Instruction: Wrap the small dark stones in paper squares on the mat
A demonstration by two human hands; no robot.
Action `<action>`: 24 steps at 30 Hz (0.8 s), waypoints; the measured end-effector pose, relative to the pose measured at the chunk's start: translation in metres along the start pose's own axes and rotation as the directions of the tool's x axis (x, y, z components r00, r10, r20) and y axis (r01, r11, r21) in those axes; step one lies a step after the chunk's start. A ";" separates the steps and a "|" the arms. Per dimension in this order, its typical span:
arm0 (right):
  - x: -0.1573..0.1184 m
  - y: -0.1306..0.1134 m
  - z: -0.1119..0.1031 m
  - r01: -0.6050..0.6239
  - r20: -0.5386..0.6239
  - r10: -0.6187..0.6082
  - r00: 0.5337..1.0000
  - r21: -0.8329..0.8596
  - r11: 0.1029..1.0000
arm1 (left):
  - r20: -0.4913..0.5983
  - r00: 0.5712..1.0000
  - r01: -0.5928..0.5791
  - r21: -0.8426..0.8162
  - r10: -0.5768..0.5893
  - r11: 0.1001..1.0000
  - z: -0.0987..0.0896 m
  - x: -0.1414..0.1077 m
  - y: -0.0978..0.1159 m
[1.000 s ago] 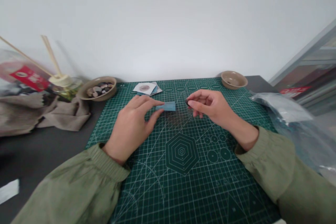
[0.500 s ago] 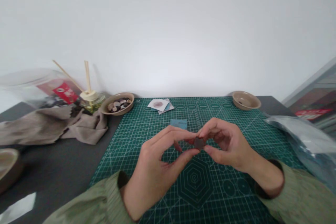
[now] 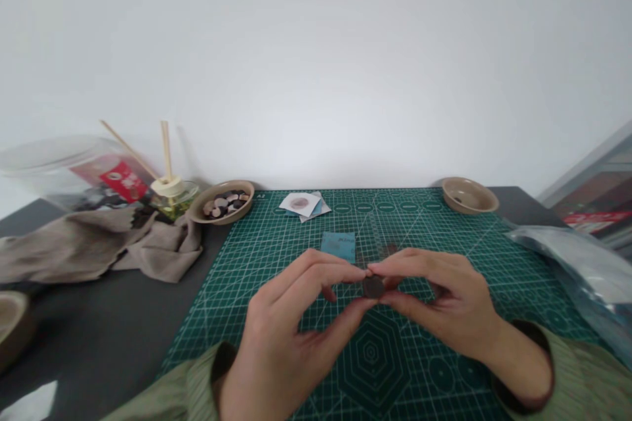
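A small dark round disc is held upright above the green cutting mat. My left hand pinches its left side between thumb and index finger. From the right, my right hand grips the same disc with thumb and fingertips. Behind the hands a blue square sheet lies on the mat. Further back is a small stack of white and blue papers, the top one bearing a round print.
A tan bowl of round pieces stands back left, near a reed diffuser and a grey cloth. Back right, another tan bowl holds a small dark piece. Clear plastic packaging lies at the right.
The view has shifted slightly, so things sit lower in it. My right hand has turned flatter and its fingers have straightened around the disc. More of the blue sheet shows.
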State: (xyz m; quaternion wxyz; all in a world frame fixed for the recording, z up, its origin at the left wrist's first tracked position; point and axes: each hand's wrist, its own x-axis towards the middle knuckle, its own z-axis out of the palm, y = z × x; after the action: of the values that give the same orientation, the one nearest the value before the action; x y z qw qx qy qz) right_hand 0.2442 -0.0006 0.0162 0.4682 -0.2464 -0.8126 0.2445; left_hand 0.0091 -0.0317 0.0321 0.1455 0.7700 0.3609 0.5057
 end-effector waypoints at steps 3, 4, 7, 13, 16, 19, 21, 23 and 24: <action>0.001 -0.001 0.000 0.014 -0.015 -0.014 1.000 -0.010 1.000 | 0.014 1.000 -0.002 0.001 0.002 1.000 -0.001 -0.001 0.000; 0.001 -0.002 0.000 0.015 -0.019 -0.015 1.000 -0.010 1.000 | 0.018 1.000 -0.006 -0.001 0.006 1.000 -0.001 -0.002 -0.001; 0.001 -0.003 0.000 0.026 -0.025 -0.026 0.999 -0.008 1.000 | 0.028 1.000 -0.012 -0.003 0.012 1.000 -0.002 -0.003 -0.002; 0.001 -0.004 -0.001 0.041 -0.014 -0.041 0.999 -0.006 0.999 | 0.019 0.999 -0.039 -0.010 0.040 0.999 -0.003 -0.001 -0.002; 0.002 -0.004 -0.001 0.077 -0.025 -0.077 0.997 -0.010 0.997 | 0.004 0.997 -0.079 -0.018 0.080 0.997 -0.004 0.000 -0.002; 0.004 -0.005 -0.001 0.103 -0.037 -0.103 0.994 -0.008 0.995 | -0.001 0.995 -0.098 -0.027 0.098 0.995 -0.003 0.000 -0.003; 0.004 -0.006 -0.001 0.109 -0.044 -0.109 0.993 -0.006 0.994 | 0.003 0.995 -0.096 -0.028 0.097 0.995 -0.003 0.000 -0.003; 0.005 -0.007 0.000 0.109 -0.043 -0.109 0.993 -0.008 0.994 | 0.006 0.996 -0.092 -0.029 0.093 0.995 -0.003 -0.001 -0.004; 0.005 -0.007 0.000 0.108 -0.042 -0.108 0.993 -0.010 0.994 | 0.007 0.996 -0.092 -0.029 0.092 0.995 -0.003 -0.001 -0.004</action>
State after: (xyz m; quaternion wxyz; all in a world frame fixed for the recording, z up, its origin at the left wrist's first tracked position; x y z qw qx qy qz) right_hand 0.2411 -0.0027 0.0242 0.4971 -0.2091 -0.8155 0.2102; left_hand 0.0051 -0.0300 0.0305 0.1346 0.7857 0.3172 0.5137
